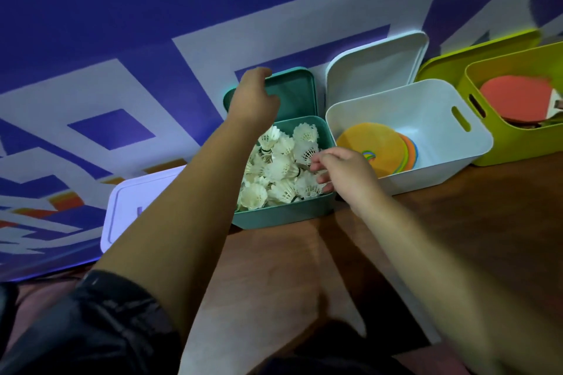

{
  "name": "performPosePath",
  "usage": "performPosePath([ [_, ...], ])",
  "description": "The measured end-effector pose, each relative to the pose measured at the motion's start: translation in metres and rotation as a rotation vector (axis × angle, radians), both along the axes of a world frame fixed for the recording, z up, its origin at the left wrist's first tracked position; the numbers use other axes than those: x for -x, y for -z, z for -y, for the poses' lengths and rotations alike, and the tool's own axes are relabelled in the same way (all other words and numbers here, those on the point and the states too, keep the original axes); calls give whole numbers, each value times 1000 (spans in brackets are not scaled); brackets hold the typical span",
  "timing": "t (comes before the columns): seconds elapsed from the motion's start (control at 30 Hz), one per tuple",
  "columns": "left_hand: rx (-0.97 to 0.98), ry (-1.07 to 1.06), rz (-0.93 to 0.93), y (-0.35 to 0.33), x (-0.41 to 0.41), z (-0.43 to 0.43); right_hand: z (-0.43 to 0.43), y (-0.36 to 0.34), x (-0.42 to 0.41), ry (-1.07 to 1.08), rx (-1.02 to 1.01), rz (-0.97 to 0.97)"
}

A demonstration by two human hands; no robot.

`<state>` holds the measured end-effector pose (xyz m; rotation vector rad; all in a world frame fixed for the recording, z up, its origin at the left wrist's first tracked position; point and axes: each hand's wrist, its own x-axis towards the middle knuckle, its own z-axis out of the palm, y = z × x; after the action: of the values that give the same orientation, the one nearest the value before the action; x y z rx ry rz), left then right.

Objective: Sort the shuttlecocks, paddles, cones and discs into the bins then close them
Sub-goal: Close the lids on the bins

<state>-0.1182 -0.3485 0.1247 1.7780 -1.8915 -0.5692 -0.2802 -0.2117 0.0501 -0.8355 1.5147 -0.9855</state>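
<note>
Plainly, the left hand (254,97) gripped the upper left edge of the rectangular teal plastic lid (294,93), fingers curled over it, while the lid leaned upright just behind the square teal plastic bin (283,216) heaped with white plastic shuttlecocks (280,167). The lid's face looked toward the person, so closing likely meant tipping it forward and down, the left hand being nearer. The right hand (347,173) sat at the bin's right rim, fingers (320,161) loosely bent over the shuttlecocks; whether they pinched one could not be told.
</note>
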Motion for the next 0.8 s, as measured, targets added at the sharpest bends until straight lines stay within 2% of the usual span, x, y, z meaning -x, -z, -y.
performPosePath([
  [0.17, -54, 27, 168, 8, 20, 18, -8, 9, 8, -37, 0, 6],
  [0.37, 18, -27, 354, 18, 17, 25, -20, 13, 17, -68, -12, 7],
  [0.47, 54, -175, 287, 20, 12, 21, -23, 14, 21, -58, -11, 6],
  [0.6, 54, -188, 205, 17, 0, 18, -20, 12, 27, -53, 10, -7],
  [0.73, 178, -278, 53, 4, -20, 5, -13, 8, 30, -27, 7, 8],
  [0.8, 262, -302, -3, -5, -34, -11, -7, 4, 29, 15, 4, 73],
])
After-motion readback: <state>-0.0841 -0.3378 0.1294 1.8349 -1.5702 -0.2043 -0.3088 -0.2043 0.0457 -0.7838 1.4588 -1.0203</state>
